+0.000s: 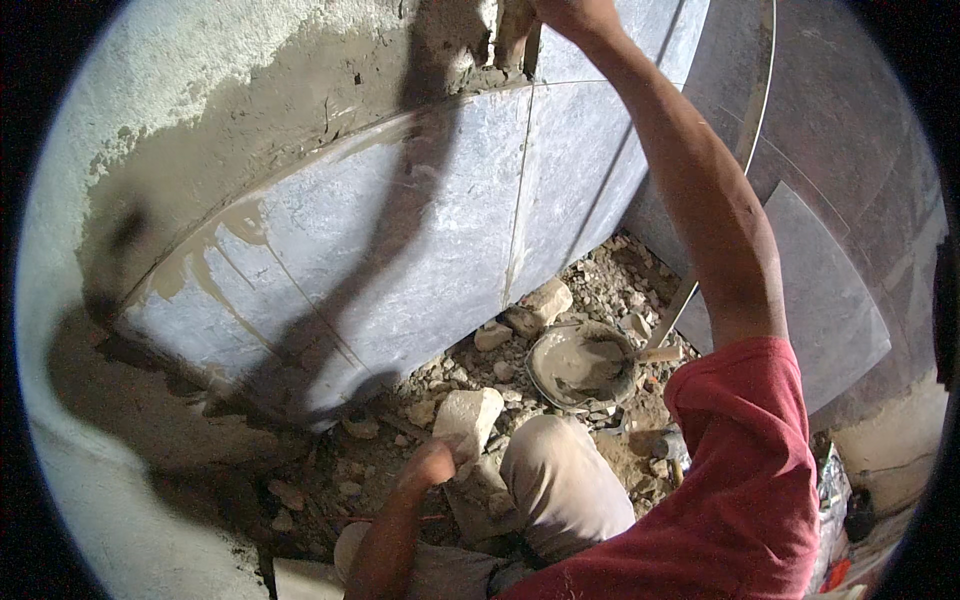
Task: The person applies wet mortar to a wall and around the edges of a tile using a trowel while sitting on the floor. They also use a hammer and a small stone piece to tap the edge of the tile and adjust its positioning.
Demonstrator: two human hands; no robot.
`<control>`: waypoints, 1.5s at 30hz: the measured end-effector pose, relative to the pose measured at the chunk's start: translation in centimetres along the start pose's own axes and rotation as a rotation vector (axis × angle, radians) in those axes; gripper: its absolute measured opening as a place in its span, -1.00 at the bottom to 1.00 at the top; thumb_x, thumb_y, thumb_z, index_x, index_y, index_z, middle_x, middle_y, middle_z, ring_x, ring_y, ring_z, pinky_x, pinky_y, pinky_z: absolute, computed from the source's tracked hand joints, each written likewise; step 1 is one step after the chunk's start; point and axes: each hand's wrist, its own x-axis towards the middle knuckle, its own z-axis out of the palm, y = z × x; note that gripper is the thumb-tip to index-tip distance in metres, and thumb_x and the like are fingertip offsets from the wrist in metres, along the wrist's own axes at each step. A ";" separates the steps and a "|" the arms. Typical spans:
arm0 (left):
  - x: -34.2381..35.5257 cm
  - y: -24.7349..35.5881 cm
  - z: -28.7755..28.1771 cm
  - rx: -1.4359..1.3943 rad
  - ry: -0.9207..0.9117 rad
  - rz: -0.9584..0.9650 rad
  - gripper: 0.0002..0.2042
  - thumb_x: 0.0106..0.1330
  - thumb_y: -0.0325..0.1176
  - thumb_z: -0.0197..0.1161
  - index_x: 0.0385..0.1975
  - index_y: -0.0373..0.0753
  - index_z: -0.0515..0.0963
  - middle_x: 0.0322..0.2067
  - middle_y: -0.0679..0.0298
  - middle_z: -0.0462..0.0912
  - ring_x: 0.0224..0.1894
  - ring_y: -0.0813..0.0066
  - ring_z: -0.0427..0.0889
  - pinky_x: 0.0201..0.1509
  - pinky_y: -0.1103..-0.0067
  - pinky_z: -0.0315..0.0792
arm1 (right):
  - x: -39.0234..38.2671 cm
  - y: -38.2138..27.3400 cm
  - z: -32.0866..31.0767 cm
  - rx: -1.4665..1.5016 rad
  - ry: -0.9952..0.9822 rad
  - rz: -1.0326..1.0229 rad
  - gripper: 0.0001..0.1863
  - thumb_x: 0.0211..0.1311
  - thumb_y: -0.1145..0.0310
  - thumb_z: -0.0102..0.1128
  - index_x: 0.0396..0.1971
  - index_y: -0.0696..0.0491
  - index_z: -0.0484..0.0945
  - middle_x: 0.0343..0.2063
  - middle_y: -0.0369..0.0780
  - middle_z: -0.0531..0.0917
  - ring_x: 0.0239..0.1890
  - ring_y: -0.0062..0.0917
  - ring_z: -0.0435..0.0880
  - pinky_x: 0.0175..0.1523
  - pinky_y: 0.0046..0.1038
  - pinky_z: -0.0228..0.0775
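At the upper tile (570,62), set above the lower tile (480,200), the right hand (578,14), whose grip I cannot tell, should probably work gently, while the left hand (432,463), curled at the stone (470,412), grip also unclear, should give balance.

Near side, a pale, blocky stone (472,412) sits amid rubble (612,280) — and far side, a marbled grey-blue tile (566,58) stands upright, mortar (310,105) leftward.
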 end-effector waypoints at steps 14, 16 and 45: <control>-1.3 8.2 -0.4 0.569 -0.009 -0.043 -0.37 0.14 -0.12 0.28 0.20 -0.30 0.37 0.06 -0.08 0.52 0.03 0.01 0.56 0.11 0.32 0.42 | 0.2 2.6 1.6 -0.213 -0.046 -0.014 -0.71 0.23 0.30 0.13 -0.16 0.17 0.43 -0.35 0.02 0.63 -0.27 -0.17 0.67 -0.21 -0.21 0.50; -3.1 2.6 -1.5 0.516 0.011 0.027 -0.38 0.16 -0.12 0.27 0.21 -0.28 0.37 0.05 -0.06 0.53 0.01 0.02 0.57 0.09 0.32 0.43 | 1.4 -0.6 2.4 -0.156 -0.063 0.028 -0.74 0.26 0.27 0.10 -0.25 0.19 0.44 -0.47 0.00 0.63 -0.36 -0.17 0.67 -0.31 -0.21 0.50; -2.7 7.4 -0.6 0.413 0.020 -0.141 -0.34 0.17 -0.13 0.27 0.27 -0.27 0.30 0.18 -0.04 0.44 0.19 0.10 0.47 0.23 0.36 0.35 | -0.2 -0.3 1.4 -0.028 0.074 0.063 -0.79 0.23 0.35 0.01 -0.25 0.18 0.44 -0.46 -0.06 0.63 -0.38 -0.27 0.67 -0.32 -0.26 0.50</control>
